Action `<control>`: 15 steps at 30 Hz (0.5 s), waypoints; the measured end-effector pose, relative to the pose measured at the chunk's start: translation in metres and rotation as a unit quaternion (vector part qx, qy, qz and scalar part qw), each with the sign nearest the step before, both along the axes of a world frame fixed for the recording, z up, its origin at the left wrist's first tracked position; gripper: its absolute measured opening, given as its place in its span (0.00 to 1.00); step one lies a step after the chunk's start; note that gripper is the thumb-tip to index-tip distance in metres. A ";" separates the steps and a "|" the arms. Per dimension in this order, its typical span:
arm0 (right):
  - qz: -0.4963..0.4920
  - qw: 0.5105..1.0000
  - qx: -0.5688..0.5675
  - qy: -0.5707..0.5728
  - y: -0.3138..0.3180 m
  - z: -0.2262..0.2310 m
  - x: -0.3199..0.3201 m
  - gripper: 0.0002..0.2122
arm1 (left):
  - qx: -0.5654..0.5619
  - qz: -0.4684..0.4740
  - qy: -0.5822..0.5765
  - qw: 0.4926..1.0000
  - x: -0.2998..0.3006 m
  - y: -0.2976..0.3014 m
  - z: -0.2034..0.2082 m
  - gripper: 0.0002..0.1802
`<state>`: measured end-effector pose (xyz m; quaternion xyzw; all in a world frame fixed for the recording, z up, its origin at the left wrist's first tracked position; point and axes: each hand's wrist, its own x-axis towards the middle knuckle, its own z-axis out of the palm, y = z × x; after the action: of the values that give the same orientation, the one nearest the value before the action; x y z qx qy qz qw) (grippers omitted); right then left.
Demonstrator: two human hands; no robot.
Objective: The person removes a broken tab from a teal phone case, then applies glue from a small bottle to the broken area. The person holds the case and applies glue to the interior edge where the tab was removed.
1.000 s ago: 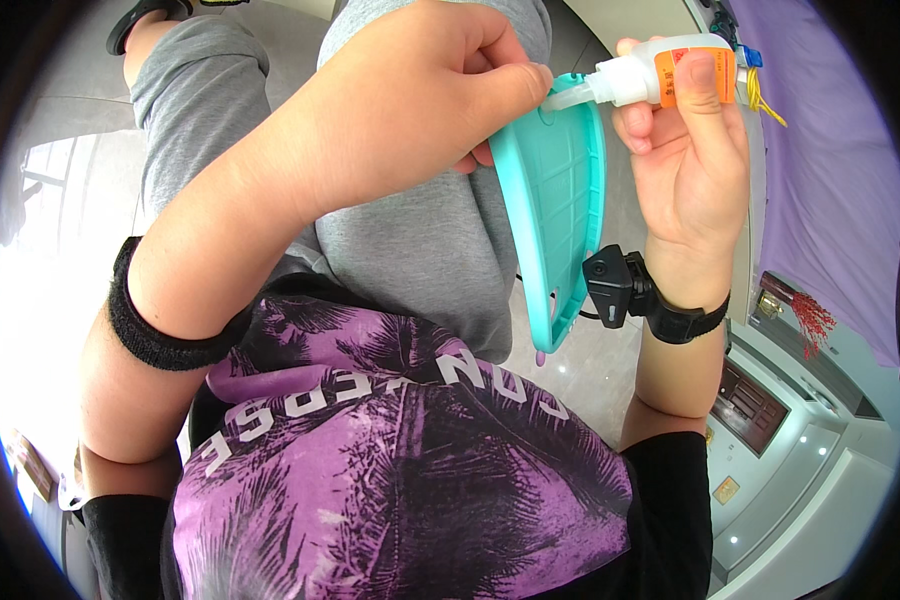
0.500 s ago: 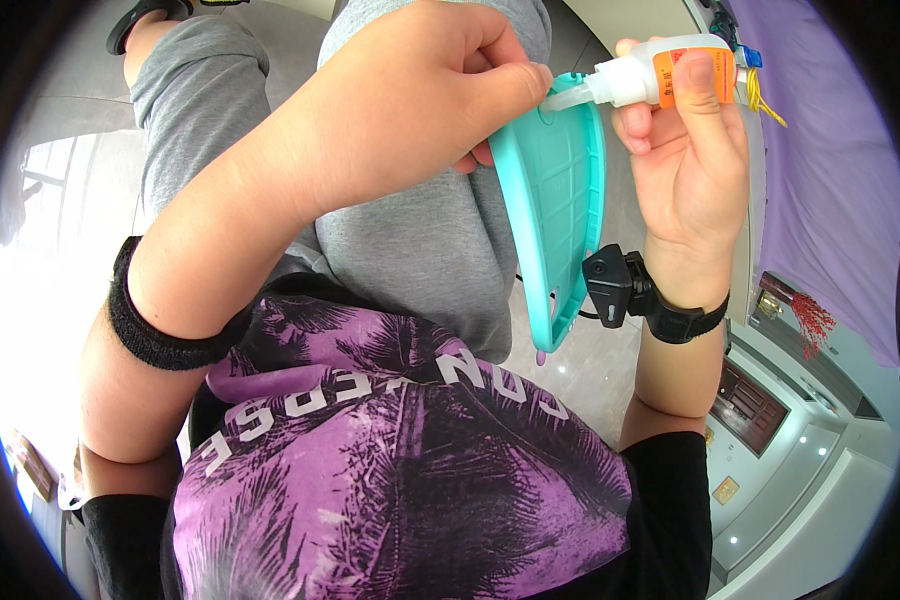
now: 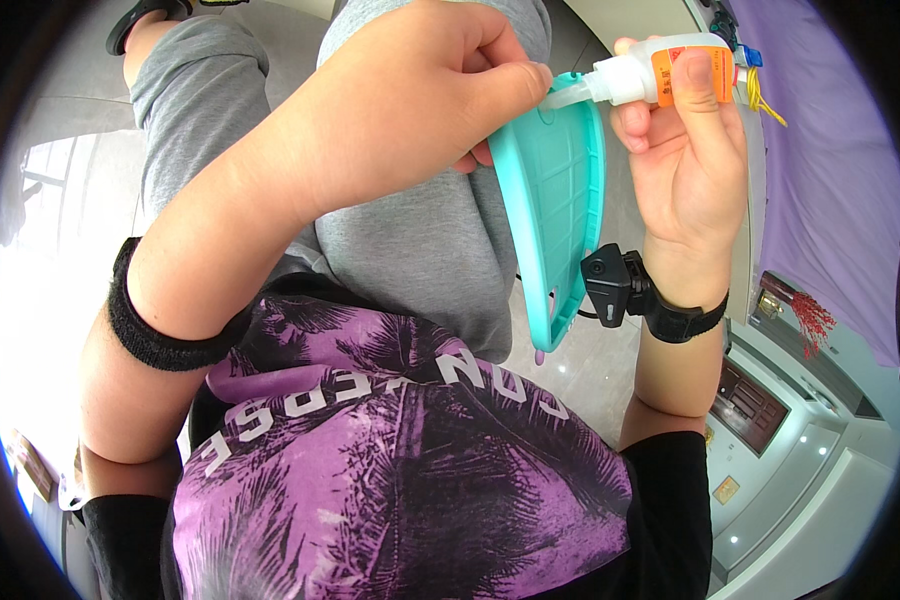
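Note:
My left hand (image 3: 450, 90) is closed on the upper end of a turquoise plastic piece (image 3: 555, 185). It is shallow, with a raised rim and a grid of ribs inside, and hangs tilted over my lap. My right hand (image 3: 690, 130) grips a small white squeeze bottle (image 3: 645, 75) with an orange label, probably glue, lying sideways between thumb and fingers. Its narrow translucent nozzle points left at the piece's upper end, close by my left thumb. Whether the tip touches the piece, or anything comes out, I cannot tell.
A black strap with a small black device (image 3: 610, 285) sits on my right wrist, close beside the turquoise piece. Beneath it are my grey-trousered legs (image 3: 410, 250) and grey floor tiles. At the right hang a purple cloth (image 3: 840, 170) and a red tassel (image 3: 813, 325).
The bottle and my right hand have shifted very slightly. Both hands keep their grips, and the turquoise piece stays in place.

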<state>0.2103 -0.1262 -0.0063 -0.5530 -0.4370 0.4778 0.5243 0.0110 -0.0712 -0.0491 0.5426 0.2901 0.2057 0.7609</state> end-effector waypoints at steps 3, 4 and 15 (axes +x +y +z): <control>0.010 1.000 0.003 0.008 0.000 0.000 0.000 0.16 | 0.006 0.000 0.003 1.000 0.000 0.000 0.000 0.11; 0.011 1.000 0.004 0.007 0.000 0.000 0.000 0.16 | 0.009 0.000 0.005 1.000 0.000 0.001 0.000 0.11; -0.001 1.000 0.003 -0.010 0.000 0.001 0.001 0.16 | -0.021 -0.016 0.000 1.000 -0.002 0.003 0.003 0.11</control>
<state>0.2109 -0.1263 -0.0054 -0.5567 -0.4431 0.4709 0.5216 0.0092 -0.0678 -0.0460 0.5309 0.2854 0.1871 0.7757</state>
